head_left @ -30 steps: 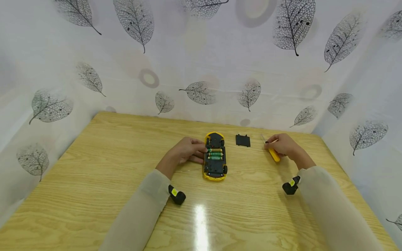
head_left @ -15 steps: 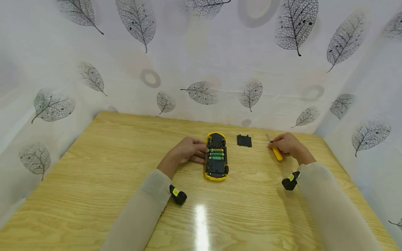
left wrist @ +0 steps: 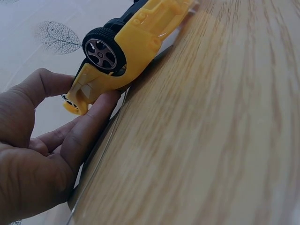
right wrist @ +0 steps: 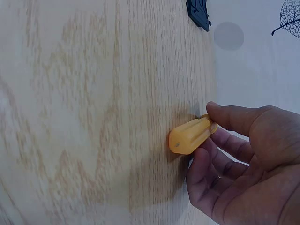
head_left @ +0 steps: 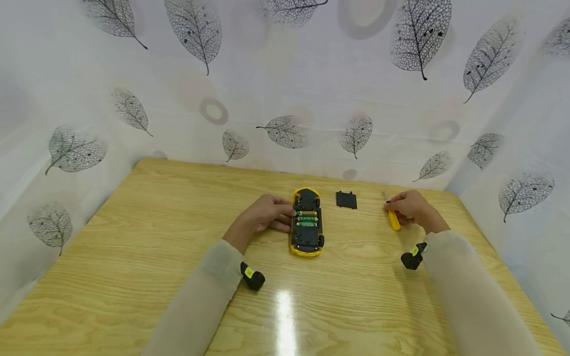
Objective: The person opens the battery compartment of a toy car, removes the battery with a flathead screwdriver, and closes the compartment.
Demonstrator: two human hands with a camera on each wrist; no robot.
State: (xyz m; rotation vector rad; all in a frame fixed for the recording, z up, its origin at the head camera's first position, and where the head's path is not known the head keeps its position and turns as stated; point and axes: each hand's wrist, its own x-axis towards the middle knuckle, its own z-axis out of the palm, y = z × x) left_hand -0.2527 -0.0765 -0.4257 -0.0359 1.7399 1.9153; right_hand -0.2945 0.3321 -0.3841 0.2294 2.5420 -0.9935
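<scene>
A yellow toy car (head_left: 307,242) lies upside down on the table, its black underside facing up. Green and gold batteries (head_left: 307,219) sit side by side in its uncovered compartment. My left hand (head_left: 267,213) grips the car's left side, thumb above and fingers low along the yellow body (left wrist: 140,51). At the right, my right hand (head_left: 409,207) pinches a screwdriver (head_left: 394,220) near the top of its yellow handle. The handle's butt end (right wrist: 180,143) is right at the tabletop in the right wrist view, and the shaft points toward the back wall.
A black battery cover (head_left: 346,200) lies between the car and the screwdriver, near the table's back edge. From the car a thin wire (left wrist: 98,161) runs past the left hand. Leaf-patterned cloth (head_left: 285,89) hangs around the back and sides of the wooden table (head_left: 178,277).
My right hand has shifted slightly right with the screwdriver, whose shaft now points more straight back. The left hand keeps its grip on the car. The head view turned slightly.
</scene>
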